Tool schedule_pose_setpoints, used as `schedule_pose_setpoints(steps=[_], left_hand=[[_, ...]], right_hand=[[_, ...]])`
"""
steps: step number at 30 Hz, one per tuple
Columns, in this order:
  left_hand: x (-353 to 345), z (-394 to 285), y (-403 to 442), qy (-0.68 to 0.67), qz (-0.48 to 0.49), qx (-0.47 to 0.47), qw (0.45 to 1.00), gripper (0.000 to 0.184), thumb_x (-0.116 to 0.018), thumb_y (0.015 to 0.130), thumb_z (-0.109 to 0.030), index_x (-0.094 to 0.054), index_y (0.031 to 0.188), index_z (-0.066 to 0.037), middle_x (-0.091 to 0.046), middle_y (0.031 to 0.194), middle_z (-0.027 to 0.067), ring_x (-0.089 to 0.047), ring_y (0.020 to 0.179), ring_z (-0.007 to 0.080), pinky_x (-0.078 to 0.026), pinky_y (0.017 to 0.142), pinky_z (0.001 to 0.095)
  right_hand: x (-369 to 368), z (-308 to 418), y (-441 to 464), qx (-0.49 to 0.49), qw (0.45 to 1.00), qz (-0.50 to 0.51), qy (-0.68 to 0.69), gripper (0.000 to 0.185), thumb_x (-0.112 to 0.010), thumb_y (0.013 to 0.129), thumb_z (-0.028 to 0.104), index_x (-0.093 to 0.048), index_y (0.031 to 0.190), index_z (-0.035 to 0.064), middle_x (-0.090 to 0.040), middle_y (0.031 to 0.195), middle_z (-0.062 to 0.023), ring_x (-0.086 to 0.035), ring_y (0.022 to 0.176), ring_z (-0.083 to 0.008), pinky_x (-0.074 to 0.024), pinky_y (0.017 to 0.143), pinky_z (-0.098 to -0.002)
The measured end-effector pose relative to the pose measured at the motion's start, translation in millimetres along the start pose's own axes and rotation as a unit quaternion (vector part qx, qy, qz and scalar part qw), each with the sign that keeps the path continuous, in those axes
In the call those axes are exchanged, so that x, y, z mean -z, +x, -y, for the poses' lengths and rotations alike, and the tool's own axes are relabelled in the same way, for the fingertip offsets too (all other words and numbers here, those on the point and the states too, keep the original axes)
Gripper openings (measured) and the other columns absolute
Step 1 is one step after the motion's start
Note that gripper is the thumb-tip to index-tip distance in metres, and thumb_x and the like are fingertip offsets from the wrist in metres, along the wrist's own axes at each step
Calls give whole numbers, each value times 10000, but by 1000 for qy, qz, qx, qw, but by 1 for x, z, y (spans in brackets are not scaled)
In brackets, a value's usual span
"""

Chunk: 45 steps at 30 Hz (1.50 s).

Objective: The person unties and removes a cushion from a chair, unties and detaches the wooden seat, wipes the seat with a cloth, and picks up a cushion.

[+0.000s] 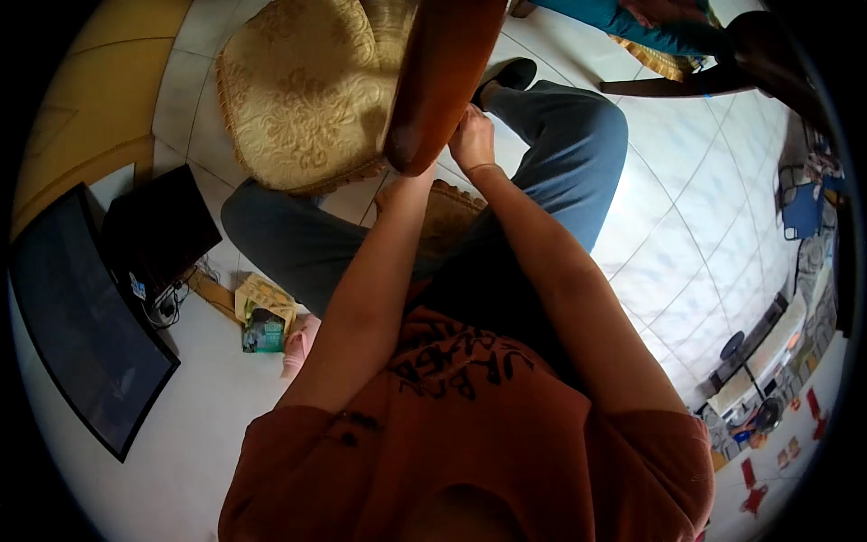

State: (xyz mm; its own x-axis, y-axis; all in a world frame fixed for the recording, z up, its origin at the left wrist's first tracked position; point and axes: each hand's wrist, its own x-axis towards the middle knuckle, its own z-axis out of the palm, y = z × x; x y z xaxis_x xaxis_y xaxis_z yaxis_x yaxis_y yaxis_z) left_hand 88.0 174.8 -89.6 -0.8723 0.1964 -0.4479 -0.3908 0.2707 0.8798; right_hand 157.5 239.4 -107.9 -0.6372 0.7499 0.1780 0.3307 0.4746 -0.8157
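A glossy brown wooden piece, like a chair's armrest, reaches down from the top of the view between my forearms. My left hand is hidden behind its lower end; only the forearm and wrist show. On the right side of the wood, my right hand has its fingers curled in. The wood covers its fingertips, and what they grip cannot be made out. Left of the wood is a gold patterned seat cushion with a ruffled edge. More gold ruffled fabric lies lower down, between my forearms.
My bent legs in blue trousers flank the seat. A large screen and a black box with cables stand at left, near a green and yellow packet. A curved wooden chair leg lies upper right over the tiled floor.
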Motion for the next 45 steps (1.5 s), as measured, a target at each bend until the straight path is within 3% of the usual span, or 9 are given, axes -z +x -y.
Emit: schedule_pose_setpoints(steps=[12,15,18,20,27,31,41,43,45], left_hand=[[20,1,2,264,125,-381,877,321,-447,805,43,-625,1064,-22,-634,930,168,-609,862,307,-478,785,332],[28,16,29,149,206,-241,937,308,-459,813,26,-617,1074,-20,-623,945,159,-608,858,273,-478,762,340],[27,-1,26,125,251,-231,932,283,-501,797,29,-620,1050,-17,-617,952,146,-603,847,277,-477,754,346],[27,-44,8,364,226,-430,795,252,-550,779,22,-623,1016,-25,-616,960,130,-596,854,306,-476,760,357],[24,-21,20,345,235,-389,821,234,-585,764,6,-602,993,-34,-596,996,122,-573,909,334,-462,774,385],[25,-20,14,385,216,-450,776,312,-566,747,26,-562,1049,-53,-546,1095,119,-549,956,352,-454,787,409],[25,-45,10,456,190,-514,701,139,-572,776,-70,-613,908,-84,-581,961,88,-561,919,302,-457,741,388],[24,-39,10,445,195,-492,722,133,-569,783,-66,-608,910,-77,-579,957,96,-563,911,307,-458,734,391],[23,-27,15,433,199,-471,742,128,-566,791,-63,-604,913,-71,-578,953,103,-565,903,312,-459,728,395]], right_hand=[[3,8,1,-27,999,-4,38,59,-609,725,25,-563,760,16,-608,735,-194,-594,688,-381,-471,616,-432],[3,7,0,-47,998,1,52,57,-607,720,25,-567,760,14,-613,735,-190,-598,685,-376,-477,620,-420],[4,8,1,-59,997,10,58,58,-607,716,25,-571,761,15,-620,738,-181,-605,689,-364,-482,626,-410],[5,10,1,-66,996,16,59,59,-609,714,27,-573,759,16,-622,737,-177,-609,691,-358,-484,629,-405],[10,18,1,-90,991,23,98,75,-612,716,-6,-587,786,0,-637,711,-156,-634,631,-271,-513,583,-358],[10,20,1,-123,983,20,138,40,-591,763,-32,-594,801,-22,-643,705,-120,-620,592,-158,-538,516,-311],[10,23,3,-196,944,9,267,25,-563,796,-30,-582,790,-15,-613,691,-90,-602,585,-152,-548,491,-312],[8,12,5,-392,813,1,430,26,-593,790,26,-578,769,29,-591,684,-63,-579,589,-151,-537,493,-319],[9,7,9,-441,785,-4,435,43,-607,785,59,-575,760,45,-581,685,-50,-569,600,-153,-525,488,-315]])
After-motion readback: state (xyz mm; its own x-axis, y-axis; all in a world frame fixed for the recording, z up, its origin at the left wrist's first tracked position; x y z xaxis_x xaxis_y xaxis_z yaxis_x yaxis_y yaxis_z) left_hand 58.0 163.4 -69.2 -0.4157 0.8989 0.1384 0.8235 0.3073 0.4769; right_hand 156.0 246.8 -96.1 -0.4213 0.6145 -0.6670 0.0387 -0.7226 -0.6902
